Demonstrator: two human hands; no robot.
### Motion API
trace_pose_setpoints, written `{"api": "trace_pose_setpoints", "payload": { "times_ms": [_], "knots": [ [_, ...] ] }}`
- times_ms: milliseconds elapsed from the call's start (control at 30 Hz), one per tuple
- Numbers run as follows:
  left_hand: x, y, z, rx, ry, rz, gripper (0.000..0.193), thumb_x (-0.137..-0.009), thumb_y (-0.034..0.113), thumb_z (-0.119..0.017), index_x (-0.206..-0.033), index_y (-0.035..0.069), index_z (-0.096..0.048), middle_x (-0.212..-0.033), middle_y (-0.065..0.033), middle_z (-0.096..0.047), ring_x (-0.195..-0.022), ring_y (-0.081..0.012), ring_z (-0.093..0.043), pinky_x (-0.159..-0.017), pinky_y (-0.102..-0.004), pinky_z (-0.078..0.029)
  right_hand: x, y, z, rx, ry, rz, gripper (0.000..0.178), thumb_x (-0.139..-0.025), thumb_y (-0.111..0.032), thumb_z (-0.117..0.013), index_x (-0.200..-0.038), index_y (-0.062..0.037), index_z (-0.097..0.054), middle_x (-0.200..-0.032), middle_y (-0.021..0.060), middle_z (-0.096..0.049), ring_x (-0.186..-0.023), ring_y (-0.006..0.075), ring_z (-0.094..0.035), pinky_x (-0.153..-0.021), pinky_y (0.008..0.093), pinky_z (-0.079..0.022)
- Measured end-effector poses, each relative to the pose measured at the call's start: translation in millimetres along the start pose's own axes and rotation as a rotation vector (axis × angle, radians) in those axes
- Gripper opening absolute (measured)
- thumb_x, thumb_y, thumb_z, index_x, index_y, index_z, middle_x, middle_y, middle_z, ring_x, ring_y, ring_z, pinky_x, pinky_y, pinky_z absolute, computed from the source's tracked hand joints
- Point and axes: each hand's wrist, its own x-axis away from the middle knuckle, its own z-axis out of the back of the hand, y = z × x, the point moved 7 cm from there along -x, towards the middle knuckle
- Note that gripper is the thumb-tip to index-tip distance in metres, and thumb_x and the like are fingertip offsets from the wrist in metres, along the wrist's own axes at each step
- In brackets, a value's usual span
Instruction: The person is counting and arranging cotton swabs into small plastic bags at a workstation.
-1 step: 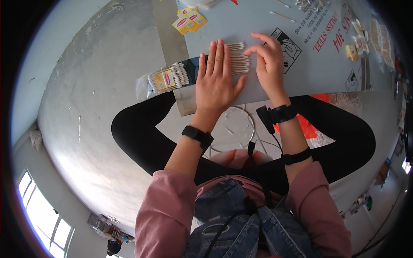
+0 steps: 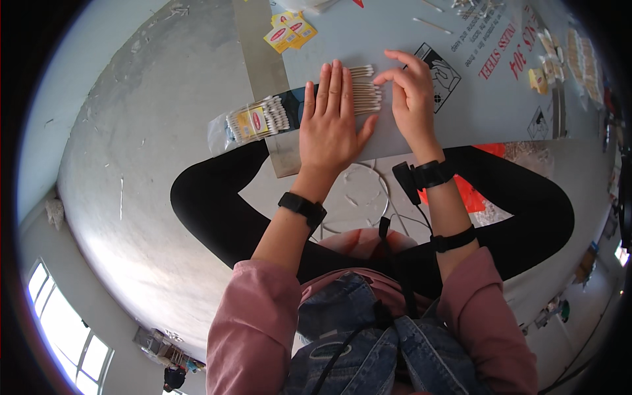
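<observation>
My left hand (image 2: 329, 112) lies flat, fingers stretched out, over a row of cotton swabs (image 2: 366, 92) whose white tips and pale sticks stick out on its right. A dark strip (image 2: 293, 105) runs beneath that hand; its covered part is hidden. To its left, at the table's edge, lies a clear bag of cotton swabs (image 2: 273, 113) with a yellow label card (image 2: 252, 121) inside. My right hand (image 2: 413, 95) is bent beside the swab tips, its fingers apart and holding nothing I can see. One fingertip is close to the tips; whether it touches them I cannot tell.
Yellow cards (image 2: 289, 31) lie on the film-covered metal tabletop (image 2: 395, 33) at the far left. Loose swabs (image 2: 433, 26) are scattered at the back. Several packed bags (image 2: 582, 62) and another yellow card (image 2: 538, 80) sit on the right. A red bag (image 2: 469, 194) is below the table.
</observation>
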Motion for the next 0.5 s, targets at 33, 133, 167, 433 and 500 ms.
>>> {"api": "trace_pose_setpoints", "payload": {
  "times_ms": [33, 133, 167, 433, 500],
  "knots": [
    [-1, 0, 1, 0.010, 0.008, 0.001, 0.082, -0.093, 0.050, -0.058, -0.151, -0.004, -0.038, -0.161, -0.0190, -0.033, -0.152, -0.0323, -0.027, -0.122, -0.0501, -0.023, -2, 0, 0, -0.024, 0.013, -0.030, 0.023, -0.080, 0.009, -0.061, -0.088, -0.0109, -0.070, -0.120, 0.0025, -0.065, -0.108, 0.0285, -0.059, -0.093, 0.0396, -0.048],
    [1, 0, 6, 0.084, 0.039, 0.001, 0.076, -0.094, 0.042, -0.060, -0.152, -0.001, -0.038, -0.161, -0.0169, -0.034, -0.152, -0.0319, -0.028, -0.121, -0.0527, -0.024, -11, -2, 0, -0.079, 0.019, -0.048, 0.017, -0.082, 0.004, -0.066, -0.089, -0.0099, -0.071, -0.114, 0.0033, -0.067, -0.105, 0.0283, -0.060, -0.090, 0.0385, -0.049],
    [3, -2, 7, 0.083, 0.037, 0.004, 0.076, -0.094, 0.042, -0.060, -0.152, -0.001, -0.038, -0.161, -0.0169, -0.034, -0.152, -0.0319, -0.028, -0.121, -0.0527, -0.024, -16, -5, -1, -0.115, 0.009, -0.040, 0.014, -0.083, 0.002, -0.068, -0.090, -0.0094, -0.071, -0.110, 0.0038, -0.068, -0.102, 0.0282, -0.060, -0.088, 0.0379, -0.050],
    [4, 5, 5, 0.056, 0.046, -0.077, 0.064, -0.090, 0.035, -0.064, -0.142, -0.002, -0.052, -0.154, -0.0150, -0.045, -0.149, -0.0276, -0.035, -0.122, -0.0490, -0.024, -38, 0, -19, -0.061, -0.275, 0.061, 0.010, -0.086, -0.003, -0.070, -0.095, -0.0070, -0.069, -0.102, 0.0067, -0.066, -0.100, 0.0270, -0.060, -0.084, 0.0365, -0.051],
    [6, 3, 5, 0.055, 0.051, -0.077, 0.064, -0.090, 0.034, -0.064, -0.141, -0.002, -0.052, -0.154, -0.0153, -0.046, -0.149, -0.0279, -0.036, -0.122, -0.0489, -0.024, -38, -2, -18, -0.023, -0.270, 0.097, 0.011, -0.086, -0.003, -0.070, -0.096, -0.0070, -0.069, -0.100, 0.0068, -0.065, -0.098, 0.0275, -0.060, -0.084, 0.0369, -0.051]
  ]
}}
